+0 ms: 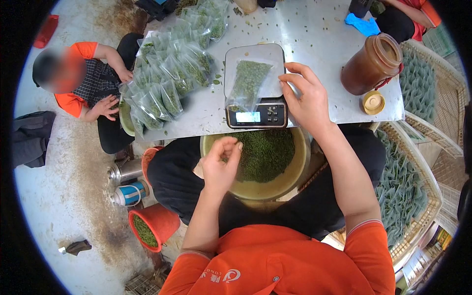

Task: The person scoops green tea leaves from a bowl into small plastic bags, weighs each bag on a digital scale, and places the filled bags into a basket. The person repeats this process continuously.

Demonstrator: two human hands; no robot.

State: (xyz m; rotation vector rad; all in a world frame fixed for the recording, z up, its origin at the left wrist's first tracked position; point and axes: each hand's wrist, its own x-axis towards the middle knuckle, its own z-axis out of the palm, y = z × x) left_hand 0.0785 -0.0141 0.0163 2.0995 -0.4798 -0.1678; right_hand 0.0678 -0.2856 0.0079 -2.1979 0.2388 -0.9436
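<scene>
Currently | step: weighing, as judged | your left hand (222, 164) pinches green leaves over the bowl (290, 179) | your right hand (307, 101), fingers loosely spread, steadies the clear pouch (248, 81) on the scale (255, 115) | next: drop the pinch into the pouch mouth, read the display.

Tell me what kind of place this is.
Probably a small tea-packing workshop: a digital scale weighing a clear bag of green leaves, a heap of filled bags, and a bowl of loose leaves.
</scene>
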